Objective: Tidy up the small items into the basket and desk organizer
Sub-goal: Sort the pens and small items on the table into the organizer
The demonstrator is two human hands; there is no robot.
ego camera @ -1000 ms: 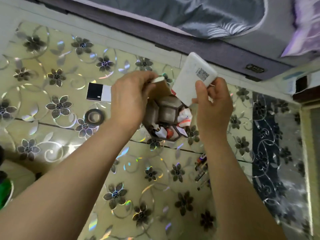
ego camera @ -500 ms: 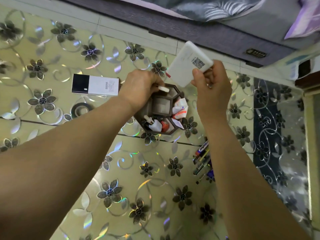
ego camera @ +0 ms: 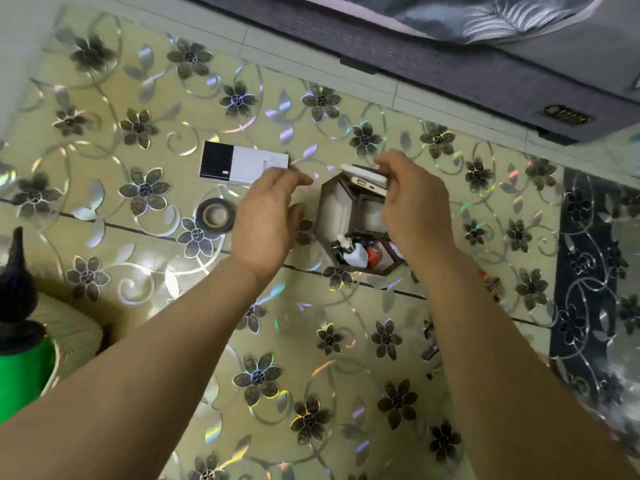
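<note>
The light is bright and even, daylight-like, with a yellowish cast over the floral surface (ego camera: 138, 306). Its silver petals and swirls throw back white glare and small rainbow glints, strongest at the near left and around the middle. A soft brown shadow pools at the near left beside the green bottle (ego camera: 20, 375), and my forearms cast only faint shade. My right hand (ego camera: 412, 209) is smeared by motion at the fingertips; my left hand (ego camera: 266, 220) is slightly soft too. The far bed frame (ego camera: 450, 74) bends with the wide lens, and the corners stretch. The right edge, over the dark patterned strip (ego camera: 595, 271), is blurred and washed out.
</note>
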